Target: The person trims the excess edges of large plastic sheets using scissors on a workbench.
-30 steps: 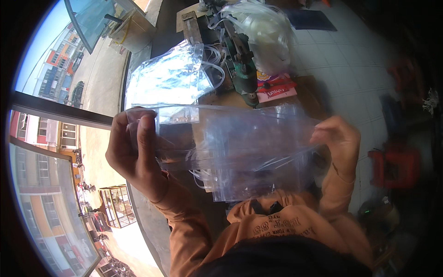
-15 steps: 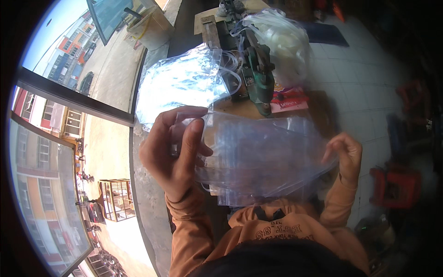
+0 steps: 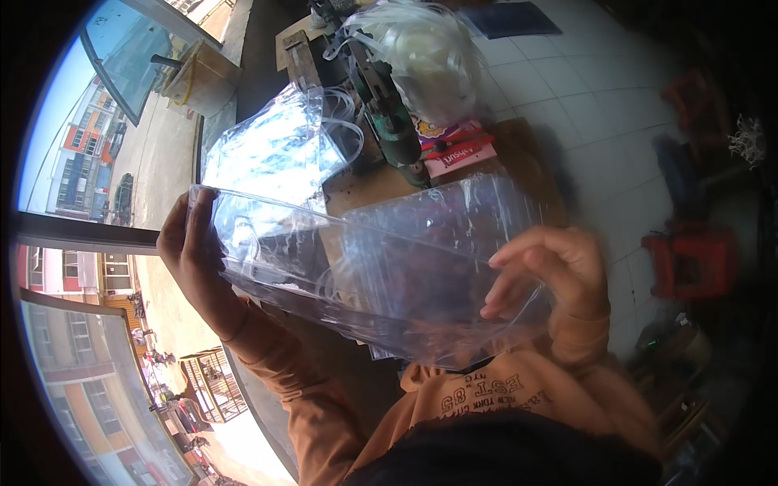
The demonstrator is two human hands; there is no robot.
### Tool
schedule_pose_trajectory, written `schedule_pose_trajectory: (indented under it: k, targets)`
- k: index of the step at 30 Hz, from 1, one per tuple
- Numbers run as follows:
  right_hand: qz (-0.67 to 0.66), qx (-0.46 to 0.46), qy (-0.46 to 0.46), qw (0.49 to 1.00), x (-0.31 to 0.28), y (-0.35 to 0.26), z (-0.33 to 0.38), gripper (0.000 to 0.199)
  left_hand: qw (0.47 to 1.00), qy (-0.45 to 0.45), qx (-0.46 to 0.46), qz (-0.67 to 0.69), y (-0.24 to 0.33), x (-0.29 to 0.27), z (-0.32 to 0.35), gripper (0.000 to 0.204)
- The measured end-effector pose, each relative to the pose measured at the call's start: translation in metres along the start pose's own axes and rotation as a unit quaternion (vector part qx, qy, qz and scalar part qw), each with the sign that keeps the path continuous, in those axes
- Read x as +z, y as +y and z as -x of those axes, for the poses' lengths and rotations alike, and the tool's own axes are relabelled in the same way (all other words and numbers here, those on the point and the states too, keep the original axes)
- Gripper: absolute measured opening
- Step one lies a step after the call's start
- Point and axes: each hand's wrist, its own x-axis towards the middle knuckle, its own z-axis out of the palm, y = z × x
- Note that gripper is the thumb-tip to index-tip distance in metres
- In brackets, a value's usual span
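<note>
A wide clear plastic bag (image 3: 324, 296) is stretched across in front of my chest. My left hand (image 3: 194, 255) pinches its far left corner between thumb and fingers. At its right end is my right hand (image 3: 559, 271), fingers stretched out and apart, against the plastic or partly within it; I cannot tell which. More clear plastic shows behind it above the brown work surface. Beyond my left hand, a shiny pile of clear plastic bags (image 3: 267, 154) lies by the window, with pale looped strips at its right edge.
A dark green metal machine (image 3: 393, 134) stands at the far middle, beside a bundle of whitish strips (image 3: 429, 65). Red and pink packets (image 3: 458, 150) lie near its foot. A red plastic stool (image 3: 693, 263) is on the tiled floor at right; a bucket (image 3: 203, 81) stands beyond the window.
My left hand has moved left with the bag's corner, pulling it wider. My right hand has moved left onto the bag, its fingers more spread. The whole view has turned slightly.
</note>
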Motion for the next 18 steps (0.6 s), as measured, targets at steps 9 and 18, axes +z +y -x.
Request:
schedule_pose_trajectory:
  k: [9,18]
  targets:
    - [0.033,-0.078,0.028,0.996,0.006,0.008,0.003,0.011,0.997,0.031,-0.008,0.075,-0.015,-0.01,-0.003,0.021]
    - [0.126,-0.084,0.117,0.982,0.015,0.005,0.006,0.004,0.996,0.041,0.002,0.08,-0.011,-0.019,-0.004,0.017]
